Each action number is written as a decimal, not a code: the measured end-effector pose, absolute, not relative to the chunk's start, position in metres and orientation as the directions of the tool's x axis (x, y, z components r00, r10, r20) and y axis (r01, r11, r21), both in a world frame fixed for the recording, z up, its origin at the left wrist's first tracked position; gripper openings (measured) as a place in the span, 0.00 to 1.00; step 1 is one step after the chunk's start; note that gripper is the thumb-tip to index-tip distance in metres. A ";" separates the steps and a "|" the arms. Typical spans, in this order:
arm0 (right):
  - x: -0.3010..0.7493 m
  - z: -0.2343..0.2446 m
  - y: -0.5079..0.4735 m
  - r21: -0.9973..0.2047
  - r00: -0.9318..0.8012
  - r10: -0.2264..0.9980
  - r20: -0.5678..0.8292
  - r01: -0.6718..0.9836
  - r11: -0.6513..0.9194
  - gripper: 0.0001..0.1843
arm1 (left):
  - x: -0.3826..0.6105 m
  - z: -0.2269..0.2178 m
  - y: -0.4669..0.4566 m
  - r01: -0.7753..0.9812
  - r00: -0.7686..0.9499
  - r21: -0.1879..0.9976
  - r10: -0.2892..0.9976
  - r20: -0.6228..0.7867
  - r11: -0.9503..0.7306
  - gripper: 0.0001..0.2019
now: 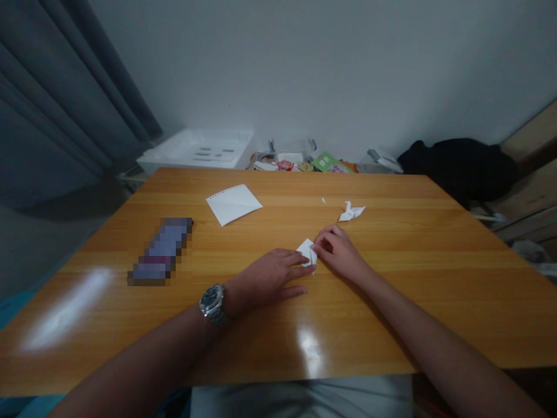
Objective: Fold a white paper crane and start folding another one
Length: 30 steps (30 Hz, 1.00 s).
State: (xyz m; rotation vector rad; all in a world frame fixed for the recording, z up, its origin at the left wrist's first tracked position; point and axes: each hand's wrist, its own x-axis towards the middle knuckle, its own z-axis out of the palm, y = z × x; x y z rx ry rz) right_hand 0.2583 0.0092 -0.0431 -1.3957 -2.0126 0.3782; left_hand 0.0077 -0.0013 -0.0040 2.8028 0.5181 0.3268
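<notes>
A small folded piece of white paper (307, 251) lies on the wooden table, with a crease or flap running down its right half. My left hand (278, 276) rests over its lower left part, fingers stretched out and pressing it flat. On that wrist is a metal watch (212, 302). Thumb and forefinger of my right hand (338, 249) pinch the paper's right edge, hiding that corner. Just beyond my right hand stands a folded paper crane (351, 211), and a tiny paper scrap (324, 201) lies to its left.
A white sheet with a perforated edge (234, 204) lies at the table's back left. A pixelated, phone-like object (162, 252) is on the left. Past the far edge of the wooden table (391, 325) are a white foam tray (204, 148), a green packet (331, 163) and a black cloth-like heap (456, 168).
</notes>
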 end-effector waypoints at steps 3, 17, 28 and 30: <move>0.257 -0.043 0.009 -0.568 -0.211 0.914 0.346 0.728 0.383 0.06 | 0.008 -0.005 -0.002 0.318 0.905 0.307 0.384 0.183 -0.897 0.22; 0.259 -0.050 0.013 -0.543 -0.206 0.904 0.375 0.741 0.394 0.07 | 0.007 -0.004 -0.002 0.325 0.911 0.305 0.383 0.154 -0.895 0.25; 0.259 -0.053 0.014 -0.527 -0.205 0.903 0.379 0.754 0.392 0.07 | 0.009 -0.005 -0.001 0.322 0.928 0.233 0.355 0.116 -0.918 0.27; 0.259 -0.053 0.014 -0.528 -0.207 0.900 0.384 0.751 0.398 0.07 | 0.009 -0.003 -0.001 0.320 0.928 0.235 0.354 0.115 -0.918 0.27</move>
